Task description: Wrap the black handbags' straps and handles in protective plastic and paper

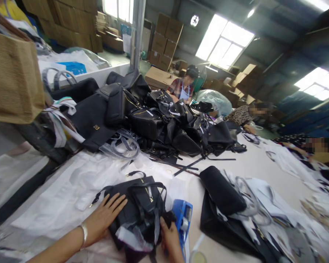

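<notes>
A small black bag (150,195) with a zipper, thin handles and loose straps lies on the table in front of me. My left hand (104,215), with a silver bangle on the wrist, rests on the bag's left side, fingers stretched out and spread. On the bag's right edge, my right hand (170,237) has its fingers closed around black material of the bag; part of the grip is hidden. Clear plastic wrap (133,237) covers the bag's near part. Close beside the right hand is a blue tape dispenser (183,219).
A large heap of black bags (145,122) spans the table's far side. At right lie more black bags (222,193) with plastic-wrapped handles. White wrapping sheets (63,193) spread at left, below a tan bag (13,76). Several people, one in plaid (177,87), work beyond.
</notes>
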{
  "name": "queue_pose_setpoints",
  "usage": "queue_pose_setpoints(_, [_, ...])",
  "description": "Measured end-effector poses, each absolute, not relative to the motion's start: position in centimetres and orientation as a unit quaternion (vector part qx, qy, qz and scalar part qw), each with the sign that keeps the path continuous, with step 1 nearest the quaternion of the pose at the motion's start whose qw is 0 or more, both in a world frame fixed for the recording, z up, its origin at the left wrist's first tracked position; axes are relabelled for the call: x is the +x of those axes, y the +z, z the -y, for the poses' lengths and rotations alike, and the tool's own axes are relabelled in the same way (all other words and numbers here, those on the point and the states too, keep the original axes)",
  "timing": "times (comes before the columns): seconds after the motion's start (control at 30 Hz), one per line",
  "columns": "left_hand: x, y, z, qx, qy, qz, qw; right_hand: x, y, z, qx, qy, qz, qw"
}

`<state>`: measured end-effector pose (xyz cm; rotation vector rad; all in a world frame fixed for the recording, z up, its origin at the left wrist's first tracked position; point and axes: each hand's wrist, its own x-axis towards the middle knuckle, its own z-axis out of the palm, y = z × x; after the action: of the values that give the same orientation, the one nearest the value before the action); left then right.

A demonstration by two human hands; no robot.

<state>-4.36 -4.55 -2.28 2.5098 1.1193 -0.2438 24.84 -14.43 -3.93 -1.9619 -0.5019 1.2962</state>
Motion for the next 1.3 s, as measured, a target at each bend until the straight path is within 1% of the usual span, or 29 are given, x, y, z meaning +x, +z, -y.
queue_pose_setpoints(0.1, [-4.2, -3.9, 5.3, 0.898, -0.04, -0.423, 0.114, 25.0, -3.5, 14.5, -0.73, 0.548, 0.188, 0.363])
queue_pose_setpoints(0.2, [-4.2, -3.8, 5.2, 0.908, -0.018, -0.404, 0.114, 25.4, -2.3, 14.4, -0.723, 0.544, 0.216, 0.366])
queue_pose_setpoints(0.3, [-4.3, -1.7, 4.8, 0.929, 0.0, -0.354, 0.11, 25.6, 0.3, 13.0, -0.738, 0.469, 0.314, 0.37])
queue_pose_setpoints(0.4, [-4.2, 1.7, 5.1, 0.942, 0.014, -0.325, 0.076, 26.2, 4.5, 9.8, -0.702, 0.359, 0.498, 0.36])
queue_pose_setpoints(0.47, [-3.7, 4.1, 6.1, 0.948, 0.024, -0.313, 0.048, 26.8, 7.7, 7.0, -0.674, 0.317, 0.597, 0.297])
queue_pose_setpoints(0.5, [-3.3, 5.3, 6.9, 0.95, 0.03, -0.309, 0.036, 27.1, 9.2, 5.5, -0.665, 0.297, 0.638, 0.251])
queue_pose_setpoints(0.57, [-1.7, 7.3, 8.8, 0.952, 0.039, -0.304, 0.023, 27.3, 11.8, 2.5, -0.632, 0.244, 0.724, 0.129])
queue_pose_setpoints(0.63, [0.9, 8.9, 10.9, 0.948, 0.039, -0.314, 0.037, 26.9, 13.5, -0.1, -0.581, 0.179, 0.794, 0.019])
queue_pose_setpoints(0.67, [2.6, 9.4, 11.8, 0.941, 0.031, -0.334, 0.054, 26.4, 14.0, -1.4, -0.562, 0.161, 0.811, -0.007])
queue_pose_setpoints(0.73, [6.4, 10.0, 12.7, 0.922, 0.006, -0.372, 0.103, 24.8, 14.3, -3.4, -0.541, 0.144, 0.828, -0.025])
queue_pose_setpoints(0.87, [12.3, 11.0, 11.5, 0.859, -0.036, -0.458, 0.223, 21.1, 13.7, -5.6, -0.553, 0.109, 0.826, 0.003])
queue_pose_setpoints(0.97, [11.5, 12.4, 9.6, 0.841, 0.032, -0.45, 0.298, 20.5, 13.4, -4.9, -0.591, 0.073, 0.802, 0.037])
queue_pose_setpoints(1.03, [8.4, 13.1, 8.2, 0.835, 0.068, -0.43, 0.336, 21.7, 13.1, -3.0, -0.633, 0.078, 0.764, 0.094])
queue_pose_setpoints(1.1, [4.0, 13.1, 6.6, 0.815, 0.085, -0.437, 0.37, 23.8, 12.3, 0.1, -0.687, 0.134, 0.685, 0.202])
queue_pose_setpoints(1.13, [1.7, 12.7, 5.6, 0.796, 0.093, -0.461, 0.382, 24.9, 11.6, 2.0, -0.706, 0.18, 0.634, 0.259])
queue_pose_setpoints(1.17, [-0.5, 11.9, 4.5, 0.772, 0.1, -0.49, 0.392, 25.9, 10.7, 4.1, -0.722, 0.224, 0.584, 0.297])
queue_pose_setpoints(1.2, [-2.4, 10.7, 3.3, 0.754, 0.101, -0.518, 0.391, 26.6, 9.5, 6.4, -0.736, 0.265, 0.535, 0.32])
queue_pose_setpoints(1.3, [-6.0, 6.0, -0.1, 0.729, 0.052, -0.583, 0.355, 26.8, 5.3, 12.6, -0.752, 0.419, 0.386, 0.331])
